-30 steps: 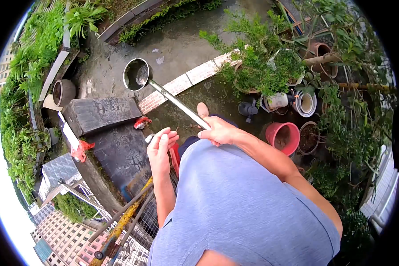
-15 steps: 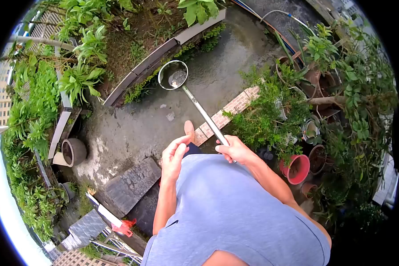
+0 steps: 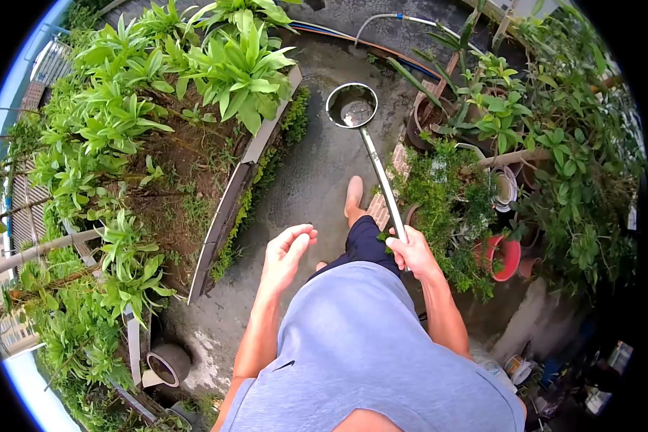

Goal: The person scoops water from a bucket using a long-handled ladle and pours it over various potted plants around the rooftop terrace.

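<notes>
My right hand is closed around the lower end of the silver handle of a long-handled ladle. The ladle's round metal bowl points away from me, over the wet concrete path. Some liquid or a reflection shows inside the bowl; I cannot tell which. My left hand hangs in the air in front of my body, left of the handle. Its fingers are loosely bent with the thumb near them, and I see nothing in it.
A raised garden bed with leafy plants and a low edging runs along the left. Potted shrubs, a red pot and a brick strip line the right. Hoses cross the far end of the path.
The view has turned and moved forward along the path. My right hand still grips the ladle, now pointing straighter ahead. One foot shows further forward; the red plastic bag has left view.
</notes>
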Available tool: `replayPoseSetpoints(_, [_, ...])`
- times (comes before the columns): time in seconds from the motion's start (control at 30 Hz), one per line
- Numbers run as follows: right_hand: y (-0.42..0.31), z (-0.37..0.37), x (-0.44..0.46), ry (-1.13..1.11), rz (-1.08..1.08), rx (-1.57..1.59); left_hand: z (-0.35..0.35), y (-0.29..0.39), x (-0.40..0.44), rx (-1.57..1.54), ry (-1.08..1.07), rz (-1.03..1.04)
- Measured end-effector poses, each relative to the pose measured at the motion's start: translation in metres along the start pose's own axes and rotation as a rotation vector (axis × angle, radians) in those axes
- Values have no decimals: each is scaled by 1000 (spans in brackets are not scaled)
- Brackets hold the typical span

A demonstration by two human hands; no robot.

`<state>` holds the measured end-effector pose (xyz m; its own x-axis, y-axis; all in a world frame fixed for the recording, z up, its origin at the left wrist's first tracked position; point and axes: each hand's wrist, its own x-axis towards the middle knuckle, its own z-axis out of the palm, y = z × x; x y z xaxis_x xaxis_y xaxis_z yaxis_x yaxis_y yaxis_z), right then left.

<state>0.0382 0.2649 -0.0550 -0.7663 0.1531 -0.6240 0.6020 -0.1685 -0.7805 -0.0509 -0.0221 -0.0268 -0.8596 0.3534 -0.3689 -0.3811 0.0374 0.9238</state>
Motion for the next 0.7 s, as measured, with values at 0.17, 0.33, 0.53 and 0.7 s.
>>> replayPoseSetpoints(0.17, [-64,-40,122,116,10,62,36,39,154,26,-115,-82])
replayPoseSetpoints(0.33, [-177,-97,236,130,44,75,86,126,302,51,-203,-87])
replayPoseSetpoints(0.53, [-280,-108,334,161,30,52,94,201,444,43,-178,-47])
replayPoseSetpoints(0.7, [-349,-98,430,135,29,34,74,237,549,59,-170,-48])
